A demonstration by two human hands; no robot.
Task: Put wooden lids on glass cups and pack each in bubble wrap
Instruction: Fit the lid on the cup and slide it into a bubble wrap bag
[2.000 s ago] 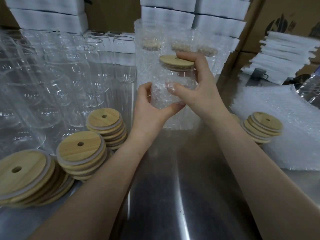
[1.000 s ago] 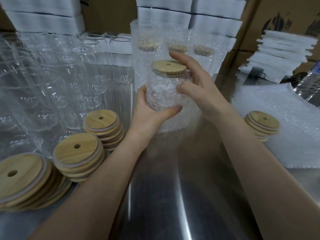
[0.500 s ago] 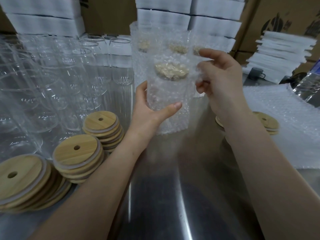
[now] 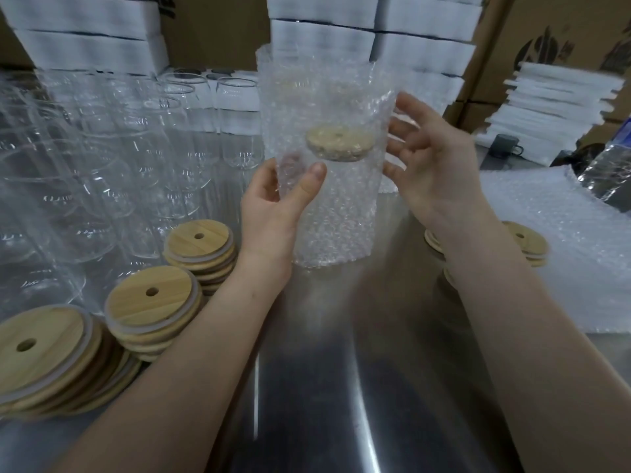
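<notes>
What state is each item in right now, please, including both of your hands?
Wrapped cup: upright, sleeved in bubble wrap.
Wooden lid: seated on that cup, covered by wrap.
Left hand: grips the wrapped cup.
Right hand: open, beside the wrap.
Bare glass cups: upright, unlidded.
Lid stacks: lying flat, unused.

— Room to pass?
— Down the middle, over the steel table [image 4: 307, 387] (bare metal, near side).
— Blocked where?
— Left by lid stacks [image 4: 150, 302] and glass cups [image 4: 102, 165]; right by bubble wrap sheets [image 4: 580, 268].
</notes>
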